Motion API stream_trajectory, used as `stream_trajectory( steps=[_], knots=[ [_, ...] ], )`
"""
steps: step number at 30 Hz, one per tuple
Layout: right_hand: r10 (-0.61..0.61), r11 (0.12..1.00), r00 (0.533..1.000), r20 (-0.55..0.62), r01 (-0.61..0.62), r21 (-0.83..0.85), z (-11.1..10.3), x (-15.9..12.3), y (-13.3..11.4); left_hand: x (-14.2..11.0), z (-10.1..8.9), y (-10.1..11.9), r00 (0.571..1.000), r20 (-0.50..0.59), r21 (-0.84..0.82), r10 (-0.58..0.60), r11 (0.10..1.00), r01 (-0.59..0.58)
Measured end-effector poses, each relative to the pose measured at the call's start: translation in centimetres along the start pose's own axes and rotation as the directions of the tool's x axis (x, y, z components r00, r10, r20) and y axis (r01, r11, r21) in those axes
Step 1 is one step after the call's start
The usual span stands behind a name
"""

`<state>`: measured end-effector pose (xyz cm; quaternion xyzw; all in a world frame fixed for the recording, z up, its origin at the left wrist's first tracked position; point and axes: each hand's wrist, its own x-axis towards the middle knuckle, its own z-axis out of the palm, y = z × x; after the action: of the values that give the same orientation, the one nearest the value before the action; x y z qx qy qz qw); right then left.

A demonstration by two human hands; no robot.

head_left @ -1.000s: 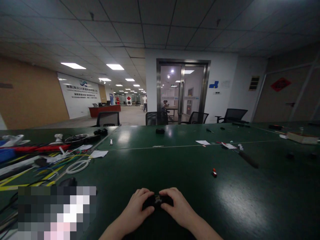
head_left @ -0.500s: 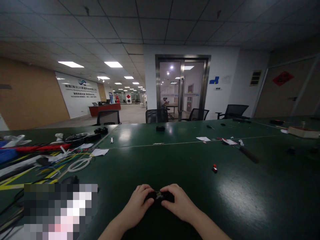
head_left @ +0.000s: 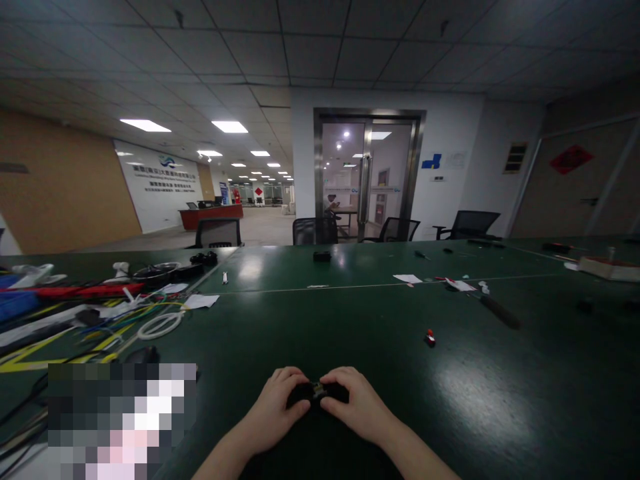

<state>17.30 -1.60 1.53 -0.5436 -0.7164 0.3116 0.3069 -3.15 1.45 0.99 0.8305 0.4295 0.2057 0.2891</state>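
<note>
Close to my body, over the dark green table (head_left: 300,333), a small black object with a metallic, partly yellowish middle (head_left: 318,389) lies between my hands. My left hand (head_left: 278,404) grips its left end, thumb below and fingers curled over the top. On the right end, my right hand (head_left: 353,401) has the same kind of grip. The fingers cover much of the object, and its exact kind cannot be made out. Whether it touches the tabletop is unclear. A small red and white item (head_left: 430,338) lies on the table ahead and to the right.
Cables, a coiled white cord (head_left: 160,325) and tools crowd the left side. A dark-handled tool (head_left: 500,312) and paper scraps (head_left: 407,279) lie farther right. A small black block (head_left: 322,256) sits near the far edge. Several chairs (head_left: 315,231) stand beyond. A pixelated patch hides the lower left.
The view has shifted very slightly. Both hands keep their hold on the black object, almost without moving.
</note>
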Motion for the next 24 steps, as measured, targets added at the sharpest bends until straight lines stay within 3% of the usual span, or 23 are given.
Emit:
stream_trajectory(
  steps=[24],
  knots=[
    [-0.059,0.998,0.998,-0.007,0.059,-0.004,0.9,0.6,0.7,-0.1,0.1,-0.3,0.999,-0.042,0.032,0.031,0.999,-0.030]
  ],
)
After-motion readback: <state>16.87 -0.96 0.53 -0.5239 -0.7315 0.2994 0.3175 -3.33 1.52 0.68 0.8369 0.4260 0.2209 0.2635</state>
